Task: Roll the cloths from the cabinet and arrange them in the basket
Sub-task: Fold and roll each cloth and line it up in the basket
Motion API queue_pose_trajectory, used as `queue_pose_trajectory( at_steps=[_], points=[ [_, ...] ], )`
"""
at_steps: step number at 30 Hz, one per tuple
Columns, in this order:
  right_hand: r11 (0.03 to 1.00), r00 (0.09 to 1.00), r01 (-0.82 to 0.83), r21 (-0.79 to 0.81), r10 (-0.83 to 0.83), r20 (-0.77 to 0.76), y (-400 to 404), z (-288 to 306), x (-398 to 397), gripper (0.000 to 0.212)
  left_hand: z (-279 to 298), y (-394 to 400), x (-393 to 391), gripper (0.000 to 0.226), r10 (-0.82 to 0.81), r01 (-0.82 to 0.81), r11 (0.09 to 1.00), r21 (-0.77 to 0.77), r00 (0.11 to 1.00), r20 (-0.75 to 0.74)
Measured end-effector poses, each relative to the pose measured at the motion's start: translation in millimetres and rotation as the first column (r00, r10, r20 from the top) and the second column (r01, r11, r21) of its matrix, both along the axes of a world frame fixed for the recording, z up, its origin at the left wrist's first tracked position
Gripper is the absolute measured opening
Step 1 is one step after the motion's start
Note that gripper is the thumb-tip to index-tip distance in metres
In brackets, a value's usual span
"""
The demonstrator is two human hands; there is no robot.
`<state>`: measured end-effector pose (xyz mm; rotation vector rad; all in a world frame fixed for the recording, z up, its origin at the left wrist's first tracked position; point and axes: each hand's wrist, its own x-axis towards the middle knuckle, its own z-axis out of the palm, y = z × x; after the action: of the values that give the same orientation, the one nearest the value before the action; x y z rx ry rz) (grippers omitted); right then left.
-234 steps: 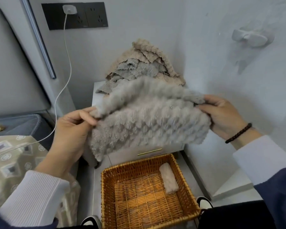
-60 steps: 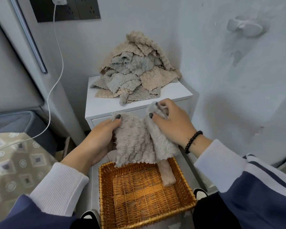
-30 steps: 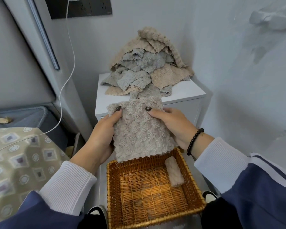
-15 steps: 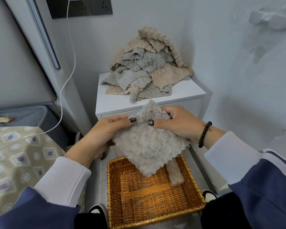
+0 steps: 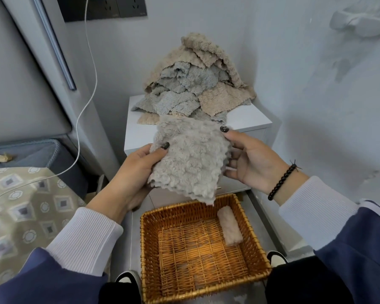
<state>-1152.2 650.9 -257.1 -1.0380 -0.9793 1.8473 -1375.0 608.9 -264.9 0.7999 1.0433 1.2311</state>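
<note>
A fluffy grey-beige cloth (image 5: 190, 160) hangs folded in the air above the wicker basket (image 5: 149, 249). My left hand (image 5: 138, 170) pinches its left edge, thumb on top. My right hand (image 5: 248, 160) holds the right edge, thumb on the upper corner and fingers behind. One rolled beige cloth (image 5: 229, 226) lies along the basket's right wall. A heap of grey and beige cloths (image 5: 193, 84) is piled on the white cabinet (image 5: 248, 118) behind.
The basket stands on the floor before the cabinet drawer, between my shoes (image 5: 275, 257). A white cable (image 5: 90, 84) hangs from the wall socket at left. A patterned bed cover (image 5: 20, 207) lies at left. The wall is close on the right.
The cloth has been opened out flatter and lifted a little; my hands moved apart from its top middle to its left and right edges.
</note>
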Motion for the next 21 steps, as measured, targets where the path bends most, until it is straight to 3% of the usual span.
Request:
queue_pose_trajectory(
  at_steps=[3, 6, 11, 15, 21],
  points=[
    [0.996, 0.995, -0.072, -0.053, 0.068, -0.075, -8, -5, -5, 0.045, 0, -1, 4, 0.014, 0.010, -0.010, 1.000, 0.004, 1.000, 0.029],
    [0.993, 0.991, -0.119, 0.002, 0.119, 0.056, -11, -7, -6, 0.049, 1, -3, 5, 0.022, -0.060, 0.060, 0.998, -0.006, 0.998, 0.018],
    [0.988, 0.972, -0.076, 0.132, 0.044, 0.230, -7, -9, 4, 0.044, 0, -4, 5, 0.026, -0.203, 0.200, 0.975, -0.099, 0.979, -0.017],
    [0.984, 0.982, -0.066, 0.163, 0.035, 0.186, -9, -11, 6, 0.051, -3, -4, 9, 0.043, -0.254, 0.242, 0.956, -0.169, 0.966, -0.054],
    [0.993, 0.996, -0.086, 0.079, 0.083, 0.034, -15, -11, 5, 0.051, -1, -5, 12, 0.039, -0.203, 0.203, 0.978, -0.041, 0.979, 0.008]
  ],
)
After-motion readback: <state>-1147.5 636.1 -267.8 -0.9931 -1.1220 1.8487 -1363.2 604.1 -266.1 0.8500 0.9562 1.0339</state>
